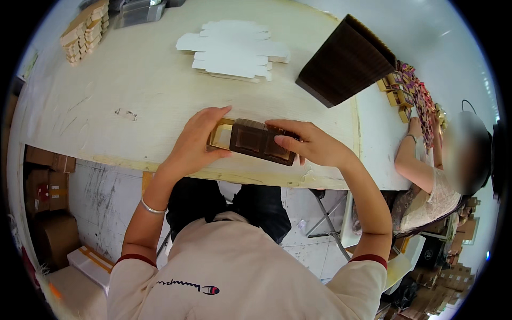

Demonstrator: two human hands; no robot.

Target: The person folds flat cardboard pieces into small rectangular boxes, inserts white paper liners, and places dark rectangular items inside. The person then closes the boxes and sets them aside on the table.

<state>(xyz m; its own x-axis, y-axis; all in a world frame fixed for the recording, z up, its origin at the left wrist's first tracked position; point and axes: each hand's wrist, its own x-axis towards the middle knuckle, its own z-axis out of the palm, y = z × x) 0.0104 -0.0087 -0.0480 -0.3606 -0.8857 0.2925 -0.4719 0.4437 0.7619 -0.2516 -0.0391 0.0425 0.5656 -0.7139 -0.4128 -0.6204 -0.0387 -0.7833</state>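
Close to the table's near edge, my left hand (194, 140) is curled around the left end of a small open gold box (220, 134) with a pale inside. Fingers and thumb press on its two long sides. A dark brown plastic tray insert (261, 141) with square hollows lies over the right part of the box, tilted slightly down to the right. Ridged edges along its far side look like several layers; I cannot tell how many. My right hand (314, 143) grips the insert's right end, thumb on top. The box's right end is hidden beneath it.
Beyond my right hand stands a tall brown stack of inserts (346, 61). White flat cartons (229, 50) lie piled at the far middle, with stacked small boxes (85, 31) and grey plastic containers (140, 13) far left. A co-worker's arm (415, 160) reaches toward colourful pieces (421, 101) at right.
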